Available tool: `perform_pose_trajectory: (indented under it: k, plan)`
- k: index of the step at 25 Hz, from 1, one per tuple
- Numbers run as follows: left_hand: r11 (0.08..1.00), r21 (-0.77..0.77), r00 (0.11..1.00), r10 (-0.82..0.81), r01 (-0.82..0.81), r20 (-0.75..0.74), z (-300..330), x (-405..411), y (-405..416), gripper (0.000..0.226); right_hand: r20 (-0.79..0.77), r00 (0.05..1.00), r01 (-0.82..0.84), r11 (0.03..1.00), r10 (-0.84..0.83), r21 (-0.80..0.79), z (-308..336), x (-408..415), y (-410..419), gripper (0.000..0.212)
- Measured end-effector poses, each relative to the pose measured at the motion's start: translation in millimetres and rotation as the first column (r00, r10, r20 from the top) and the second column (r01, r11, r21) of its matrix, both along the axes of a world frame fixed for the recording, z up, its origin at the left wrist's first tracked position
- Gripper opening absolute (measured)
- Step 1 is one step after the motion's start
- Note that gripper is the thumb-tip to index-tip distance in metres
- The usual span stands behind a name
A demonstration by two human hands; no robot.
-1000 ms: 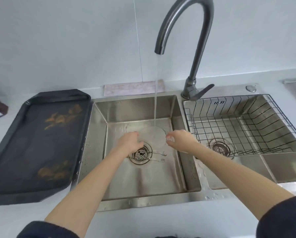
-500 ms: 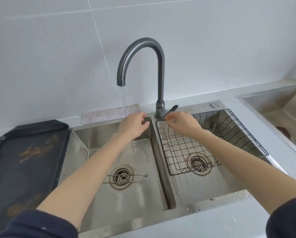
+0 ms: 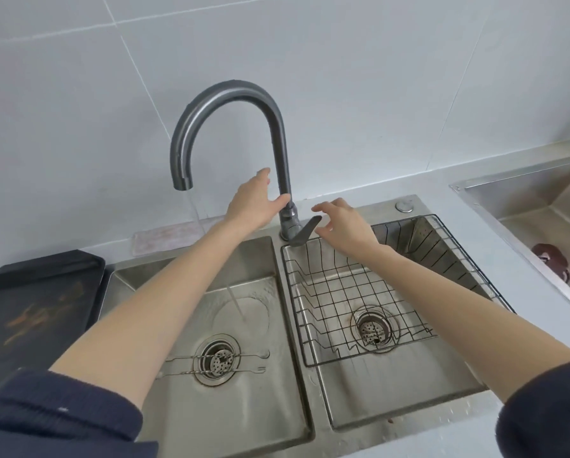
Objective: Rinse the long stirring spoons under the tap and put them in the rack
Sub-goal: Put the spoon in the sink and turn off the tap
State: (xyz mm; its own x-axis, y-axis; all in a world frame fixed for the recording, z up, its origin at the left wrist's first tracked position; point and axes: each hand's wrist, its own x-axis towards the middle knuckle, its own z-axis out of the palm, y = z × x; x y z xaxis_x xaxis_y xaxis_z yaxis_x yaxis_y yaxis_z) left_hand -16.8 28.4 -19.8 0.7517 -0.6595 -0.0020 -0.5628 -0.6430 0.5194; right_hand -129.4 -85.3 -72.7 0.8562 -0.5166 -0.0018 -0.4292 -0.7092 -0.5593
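Both hands were up at the tap (image 3: 277, 153) — the left hand (image 3: 252, 201) wrapped loosely round the upright stem with fingers spread, the right hand (image 3: 343, 226) hovering open just beside the lever (image 3: 305, 231), gripping nothing. Water ran from the spout into the left basin (image 3: 191, 421). This looked like a moment of setting the flow or swinging the spout. To do it well, I'd say steady the stem with the left and nudge the lever gently with the right, so the stream stayed moderate and didn't splash over the divider. And the spoons (image 3: 217, 361)? Two long thin ones lay flat on the floor of the left basin, side by side across the drain strainer (image 3: 216, 361) — well below and apart from both hands, untouched, just forward of where the stream landed. The wire rack (image 3: 392, 292) sat in the right basin with nothing in it. Neither spoon was rinsed in hand yet, by my reading.
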Motion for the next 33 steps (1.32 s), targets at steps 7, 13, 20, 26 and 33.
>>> perform_pose_trajectory:
  k: [7, 13, 20, 26, 33]
  plan:
    - [0.982, -0.126, 0.989, 0.134, -0.141, -0.060, -9, 22, -41, 0.067, 0.127, 0.990, 0.040, 0.986, -0.062, 0.164, -31, 25, -21, 0.023]
    - [0.939, -0.282, 0.980, 0.200, -0.197, -0.021, -12, 31, -55, 0.036, 0.217, 0.973, 0.023, 0.974, -0.073, 0.226, -40, 29, -32, 0.014]
    - [0.954, -0.242, 0.978, 0.200, -0.179, 0.066, -14, 35, -55, 0.034, 0.189, 0.982, -0.037, 0.979, -0.002, 0.202, -27, 46, -42, 0.012]
    - [0.953, -0.249, 0.981, 0.189, -0.174, 0.037, -13, 32, -53, 0.033, 0.186, 0.982, -0.006, 0.982, -0.030, 0.190, -27, 45, -38, 0.013]
    - [0.956, -0.253, 0.988, 0.151, -0.150, -0.015, -12, 30, -45, 0.035, 0.183, 0.983, -0.008, 0.998, -0.003, 0.061, -28, 43, -27, 0.018]
